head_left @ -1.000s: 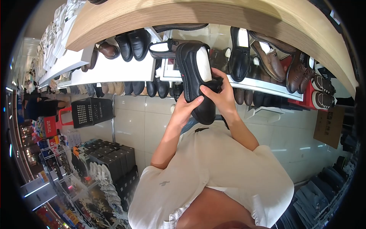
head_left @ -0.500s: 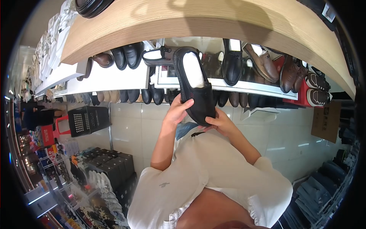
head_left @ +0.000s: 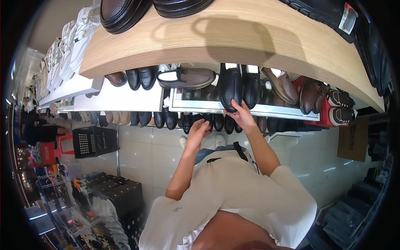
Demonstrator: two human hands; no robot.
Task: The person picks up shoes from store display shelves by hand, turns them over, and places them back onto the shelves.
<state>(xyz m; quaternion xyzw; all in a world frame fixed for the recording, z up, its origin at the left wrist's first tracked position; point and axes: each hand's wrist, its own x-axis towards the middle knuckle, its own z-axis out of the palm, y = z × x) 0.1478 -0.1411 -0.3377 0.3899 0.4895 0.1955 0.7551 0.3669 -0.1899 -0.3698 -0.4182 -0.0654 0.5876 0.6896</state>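
Note:
My right hand [head_left: 239, 113] grips the toe of a black leather shoe [head_left: 231, 85], thumb on top and fingers beneath. That shoe lies at the white-edged shelf [head_left: 266, 109] beside another black shoe [head_left: 251, 88], its heel end hidden under the wooden shelf. White stuffing shows inside both. To the left, a grey-brown shoe [head_left: 187, 78] lies sideways. My left hand [head_left: 198, 128] is in the air just below the shelf edge, with its fingers partly bent and apart, holding nothing.
A curved wooden shelf [head_left: 187, 43] with black shoes on it spans the top. Brown shoes [head_left: 314, 95] and sneakers on a red box stand at the right. A black basket [head_left: 95, 141] is at the left, above dark stacked boxes [head_left: 112, 189]. Jeans [head_left: 348, 216] lie lower right.
The black shoe has moved from between my hands up to the shelf, beside the other black shoe. My left hand has let go of it; my right hand still grips its toe.

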